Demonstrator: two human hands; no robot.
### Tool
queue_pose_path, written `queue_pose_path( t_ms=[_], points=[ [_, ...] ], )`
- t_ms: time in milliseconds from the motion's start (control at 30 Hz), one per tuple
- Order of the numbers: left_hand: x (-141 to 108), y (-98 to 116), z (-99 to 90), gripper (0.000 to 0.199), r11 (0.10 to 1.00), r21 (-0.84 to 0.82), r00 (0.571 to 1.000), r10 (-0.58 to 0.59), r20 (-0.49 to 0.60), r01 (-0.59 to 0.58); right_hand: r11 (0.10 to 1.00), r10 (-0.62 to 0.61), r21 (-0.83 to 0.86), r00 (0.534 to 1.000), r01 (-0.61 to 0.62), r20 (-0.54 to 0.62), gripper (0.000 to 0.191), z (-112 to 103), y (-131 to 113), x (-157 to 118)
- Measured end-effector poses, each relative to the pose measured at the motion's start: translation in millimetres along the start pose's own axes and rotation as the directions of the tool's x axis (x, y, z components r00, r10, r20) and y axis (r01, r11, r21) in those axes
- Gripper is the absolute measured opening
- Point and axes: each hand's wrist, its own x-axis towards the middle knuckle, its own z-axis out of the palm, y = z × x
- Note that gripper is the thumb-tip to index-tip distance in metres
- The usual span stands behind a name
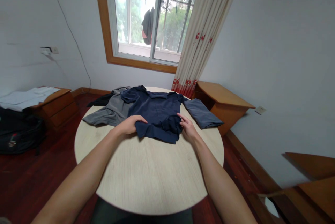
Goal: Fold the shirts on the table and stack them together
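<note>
the navy shirt lay across the middle of the round surface, its collar toward the window and its hem toward the person, a placing that presumably kept the near edge within easy reach of the 2 hands. its sleeves pointed out to the sides, and the lower right part sat in a rumpled heap. the grey garment lay loosely to the left, partly under the shirt's edge as far as could be told, with a black cloth beyond it; a flat, folded slate-blue garment rested at the right rim — probably set aside there to leave the middle to the shirt. the left hand was clamped on the near left corner of the shirt, its fingers drawn in around the cloth, seemingly to steady that edge. the right hand was at the rumpled right side, fingers partly curled and a little spread, the tips against the fabric — whether they pinched it could not be told, since the dark folds hid the contact.
</note>
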Motion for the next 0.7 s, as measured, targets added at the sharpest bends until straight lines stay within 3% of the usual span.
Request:
queue_pose_path(
  t_ms=[67,167,300,400,467,600,633,700],
  points=[
    [-1,-4,3.5,0.038,1.000,0.002,0.996,-0.007,0.093,0.007,1.000,0.000,0.000,0.999,0.000,-0.042,0.056,-5,2,1],
    [-1,-10,5.0,0.049,0.999,0.039,0.982,-0.039,0.183,0.033,0.978,-0.070,-0.204,0.994,0.051,-0.084,0.046,-15,5,1],
    [1,-9,2.9,0.035,0.998,0.062,0.974,0.006,0.227,-0.021,0.861,-0.059,-0.504,0.998,0.064,0.025,0.022,-19,4,-5],
    [2,-5,2.3,0.025,0.997,0.080,0.974,-0.003,0.225,-0.016,0.794,-0.011,-0.603,0.993,0.078,0.114,0.024,-9,0,-9],
    [3,-2,3.2,0.022,0.997,0.083,0.977,-0.020,0.210,0.003,0.784,-0.008,-0.610,0.985,0.113,0.173,0.032,2,-4,-12],
    [3,-3,7.0,0.021,0.997,0.079,0.981,-0.038,0.192,0.023,0.853,-0.065,-0.477,0.950,0.213,0.307,0.046,25,-9,-17],
    [3,-4,7.8,0.025,0.996,0.086,0.976,-0.042,0.214,0.024,0.869,-0.078,-0.438,0.937,0.232,0.341,0.052,29,-9,-18],
    [1,-6,8.8,0.051,0.992,0.125,0.949,-0.068,0.309,0.031,0.885,-0.096,-0.389,0.918,0.256,0.384,0.062,35,-8,-19]
  ],
)
